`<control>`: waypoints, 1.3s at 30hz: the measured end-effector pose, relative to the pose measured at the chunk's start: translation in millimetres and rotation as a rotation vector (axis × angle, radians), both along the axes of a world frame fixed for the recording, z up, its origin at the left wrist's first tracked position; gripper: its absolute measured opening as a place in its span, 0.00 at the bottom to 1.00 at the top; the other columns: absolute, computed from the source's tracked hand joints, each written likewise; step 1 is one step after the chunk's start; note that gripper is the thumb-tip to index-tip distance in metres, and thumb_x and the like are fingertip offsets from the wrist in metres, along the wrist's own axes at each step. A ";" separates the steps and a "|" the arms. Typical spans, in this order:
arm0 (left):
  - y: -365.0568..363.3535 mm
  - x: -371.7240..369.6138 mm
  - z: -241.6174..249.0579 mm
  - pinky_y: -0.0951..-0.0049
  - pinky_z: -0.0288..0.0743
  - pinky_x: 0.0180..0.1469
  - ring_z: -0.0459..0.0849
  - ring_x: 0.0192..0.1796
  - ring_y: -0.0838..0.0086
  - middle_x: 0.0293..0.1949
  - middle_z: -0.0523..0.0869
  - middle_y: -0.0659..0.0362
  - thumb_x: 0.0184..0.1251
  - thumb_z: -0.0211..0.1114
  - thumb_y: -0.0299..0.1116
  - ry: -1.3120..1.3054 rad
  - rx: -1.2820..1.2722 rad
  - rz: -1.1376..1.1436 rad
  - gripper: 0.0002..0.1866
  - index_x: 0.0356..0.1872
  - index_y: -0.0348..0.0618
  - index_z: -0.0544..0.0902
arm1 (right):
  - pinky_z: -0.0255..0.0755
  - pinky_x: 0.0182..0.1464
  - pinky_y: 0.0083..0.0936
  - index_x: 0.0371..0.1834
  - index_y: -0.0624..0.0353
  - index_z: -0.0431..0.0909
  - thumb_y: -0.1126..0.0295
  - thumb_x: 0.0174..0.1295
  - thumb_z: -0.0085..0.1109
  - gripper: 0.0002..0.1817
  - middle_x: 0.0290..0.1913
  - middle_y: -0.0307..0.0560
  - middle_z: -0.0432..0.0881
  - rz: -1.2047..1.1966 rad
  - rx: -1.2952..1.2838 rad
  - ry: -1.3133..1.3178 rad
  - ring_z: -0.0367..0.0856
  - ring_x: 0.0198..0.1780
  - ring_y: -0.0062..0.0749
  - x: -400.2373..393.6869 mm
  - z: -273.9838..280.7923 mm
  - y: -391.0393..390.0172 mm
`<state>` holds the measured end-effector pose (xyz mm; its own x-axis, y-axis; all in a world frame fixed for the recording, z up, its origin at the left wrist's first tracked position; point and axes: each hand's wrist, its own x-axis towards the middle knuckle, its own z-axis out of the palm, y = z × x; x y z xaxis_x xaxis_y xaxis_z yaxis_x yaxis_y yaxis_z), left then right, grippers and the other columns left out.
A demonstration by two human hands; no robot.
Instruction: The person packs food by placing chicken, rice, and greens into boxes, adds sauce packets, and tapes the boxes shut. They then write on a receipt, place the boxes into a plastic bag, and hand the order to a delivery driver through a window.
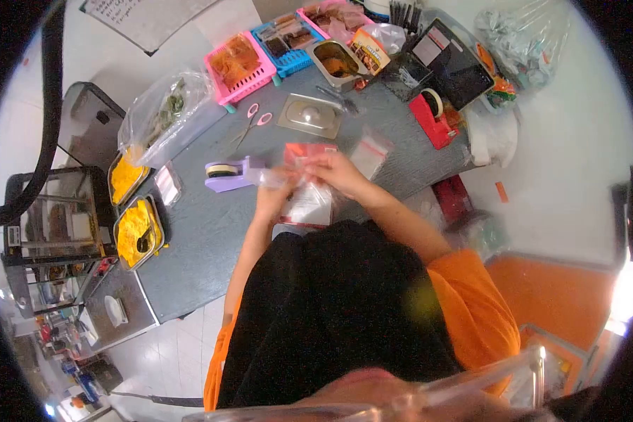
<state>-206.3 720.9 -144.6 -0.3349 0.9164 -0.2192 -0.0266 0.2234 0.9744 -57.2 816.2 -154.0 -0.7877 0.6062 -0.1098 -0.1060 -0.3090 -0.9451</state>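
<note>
My left hand [274, 193] and my right hand [336, 174] meet over the middle of the table's near side, fingers closed on thin clear plastic. The clear plastic bag [322, 195] hangs between them, over a red and white packet [308, 211]. A red item [304, 150] lies just beyond my fingers. Left of my left hand stands a purple tape dispenser [233, 174]. To the right of my right hand lies a clear bag with a red stripe [370, 153]. The exact finger grip is blurred.
Scissors [250, 126] and a metal lid [309, 116] lie beyond my hands. Pink [242, 90] and blue [285, 69] baskets line the back. Trays of yellow food [130, 228] stand left; a red tape dispenser [435, 125] and black tablet [451, 63] stand right.
</note>
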 end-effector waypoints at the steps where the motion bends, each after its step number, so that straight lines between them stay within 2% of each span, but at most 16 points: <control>1: -0.1 0.4 -3.3 0.77 0.70 0.34 0.77 0.34 0.77 0.33 0.79 0.60 0.52 0.63 0.28 -0.001 0.000 -0.002 0.07 0.32 0.40 0.76 | 0.65 0.27 0.13 0.39 0.64 0.74 0.73 0.58 0.51 0.08 0.26 0.39 0.77 -0.021 0.025 0.005 0.71 0.25 0.17 -0.9 -1.3 -1.3; 7: 0.0 4.3 -6.3 0.78 0.68 0.30 0.75 0.31 0.79 0.31 0.80 0.61 0.52 0.62 0.28 0.021 0.151 0.024 0.06 0.31 0.41 0.76 | 0.64 0.26 0.13 0.33 0.61 0.71 0.75 0.59 0.49 0.02 0.28 0.38 0.75 -0.157 0.328 -0.035 0.70 0.25 0.16 0.1 -3.0 -10.4; 9: 1.8 6.3 -3.8 0.78 0.67 0.30 0.74 0.29 0.79 0.31 0.80 0.61 0.51 0.62 0.28 -0.289 0.068 0.244 0.05 0.29 0.41 0.76 | 0.64 0.25 0.15 0.33 0.60 0.70 0.73 0.59 0.48 0.03 0.26 0.38 0.75 -0.054 0.251 0.021 0.70 0.24 0.16 16.7 -2.3 -13.6; 13: -1.6 13.7 -3.6 0.79 0.69 0.32 0.76 0.31 0.77 0.33 0.81 0.58 0.52 0.62 0.28 -0.044 -0.057 0.265 0.05 0.29 0.40 0.77 | 0.63 0.22 0.16 0.33 0.59 0.67 0.71 0.61 0.47 0.04 0.27 0.38 0.75 0.030 0.177 0.072 0.69 0.21 0.16 62.7 -15.4 -6.2; 14: -1.8 12.4 -5.0 0.78 0.69 0.33 0.76 0.32 0.77 0.33 0.82 0.58 0.52 0.62 0.28 -0.061 -0.011 0.292 0.05 0.29 0.40 0.77 | 0.66 0.26 0.18 0.31 0.59 0.68 0.70 0.59 0.49 0.05 0.28 0.39 0.75 -0.095 0.066 -0.092 0.71 0.24 0.19 84.9 -15.5 3.0; 17: -2.8 4.9 -4.2 0.78 0.70 0.35 0.77 0.33 0.77 0.34 0.81 0.57 0.53 0.61 0.27 -0.080 0.080 0.246 0.05 0.29 0.39 0.76 | 0.66 0.32 0.20 0.31 0.59 0.72 0.70 0.58 0.51 0.05 0.27 0.38 0.74 -0.986 0.825 -0.438 0.71 0.28 0.25 157.4 -44.0 68.4; 18: -3.4 6.3 1.5 0.78 0.70 0.36 0.77 0.34 0.77 0.34 0.81 0.57 0.53 0.61 0.27 0.010 0.078 0.206 0.05 0.30 0.39 0.76 | 0.68 0.38 0.25 0.34 0.60 0.73 0.65 0.58 0.51 0.09 0.33 0.41 0.76 -1.107 1.096 -0.719 0.73 0.35 0.29 189.1 -45.6 97.4; 20: -4.1 2.1 -3.2 0.77 0.71 0.38 0.77 0.37 0.75 0.36 0.80 0.56 0.54 0.60 0.26 0.050 -0.005 0.172 0.04 0.30 0.38 0.75 | 0.69 0.41 0.28 0.37 0.57 0.75 0.61 0.58 0.51 0.12 0.38 0.43 0.75 -1.272 1.203 -0.957 0.72 0.41 0.30 222.6 -41.7 136.3; 21: -4.0 1.6 -3.9 0.77 0.71 0.38 0.77 0.37 0.75 0.36 0.80 0.56 0.54 0.60 0.26 0.047 -0.002 0.163 0.04 0.30 0.38 0.75 | 0.69 0.41 0.28 0.37 0.57 0.75 0.61 0.58 0.51 0.12 0.38 0.43 0.75 -1.280 1.204 -0.963 0.72 0.41 0.30 236.6 -45.1 155.3; 23: -2.1 2.2 -1.2 0.75 0.72 0.39 0.77 0.38 0.73 0.37 0.80 0.55 0.55 0.59 0.25 -0.080 0.061 0.194 0.04 0.30 0.37 0.74 | 0.69 0.44 0.33 0.42 0.53 0.75 0.58 0.57 0.51 0.15 0.43 0.45 0.73 -0.596 -0.004 -0.734 0.71 0.45 0.31 253.0 -50.4 180.6; 24: -0.4 5.2 8.4 0.74 0.72 0.40 0.77 0.38 0.71 0.37 0.79 0.53 0.54 0.59 0.24 -0.062 0.013 0.213 0.04 0.28 0.38 0.73 | 0.69 0.47 0.38 0.48 0.54 0.72 0.59 0.55 0.53 0.18 0.47 0.46 0.72 -0.442 -0.049 -0.731 0.69 0.50 0.32 258.8 -51.8 185.2; 28: -1.7 -0.9 -6.1 0.72 0.72 0.43 0.77 0.39 0.69 0.36 0.79 0.52 0.53 0.60 0.22 -0.190 0.097 0.265 0.06 0.29 0.39 0.71 | 0.69 0.48 0.37 0.47 0.59 0.72 0.62 0.55 0.53 0.18 0.49 0.46 0.71 -0.623 -0.167 -0.392 0.68 0.52 0.31 272.8 -31.0 150.0; 30: -0.5 0.6 -4.3 0.71 0.72 0.43 0.77 0.40 0.69 0.36 0.79 0.52 0.53 0.60 0.21 -0.195 0.057 0.276 0.06 0.29 0.39 0.70 | 0.69 0.49 0.32 0.41 0.63 0.74 0.64 0.56 0.52 0.15 0.49 0.46 0.71 -0.834 -0.119 -0.032 0.68 0.51 0.31 284.0 -47.4 134.2; 34: -0.5 4.7 3.6 0.69 0.73 0.42 0.77 0.40 0.69 0.36 0.79 0.53 0.54 0.59 0.20 -0.194 0.001 0.292 0.08 0.30 0.42 0.68 | 0.68 0.47 0.28 0.38 0.61 0.76 0.65 0.56 0.53 0.12 0.47 0.46 0.74 -0.910 -0.050 -0.007 0.72 0.48 0.32 292.6 -75.9 139.1; 36: 2.6 12.1 11.3 0.69 0.73 0.40 0.77 0.40 0.70 0.36 0.78 0.55 0.54 0.58 0.20 -0.187 0.002 0.344 0.09 0.30 0.43 0.68 | 0.68 0.44 0.26 0.38 0.60 0.76 0.62 0.55 0.55 0.14 0.43 0.46 0.77 -0.937 0.200 -0.452 0.75 0.44 0.35 282.8 -71.4 160.0; 39: -0.2 7.0 3.4 0.68 0.73 0.40 0.77 0.41 0.69 0.36 0.78 0.55 0.53 0.59 0.20 -0.186 0.017 0.338 0.09 0.30 0.43 0.67 | 0.68 0.41 0.24 0.36 0.59 0.77 0.59 0.53 0.57 0.15 0.37 0.43 0.79 -0.828 0.485 -0.841 0.77 0.40 0.33 258.8 -30.6 170.8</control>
<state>-199.3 720.8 -141.2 -0.5746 0.7653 -0.2901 -0.2721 0.1557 0.9496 201.7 986.9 -184.6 0.0479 0.9987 -0.0194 0.5830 -0.0437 -0.8113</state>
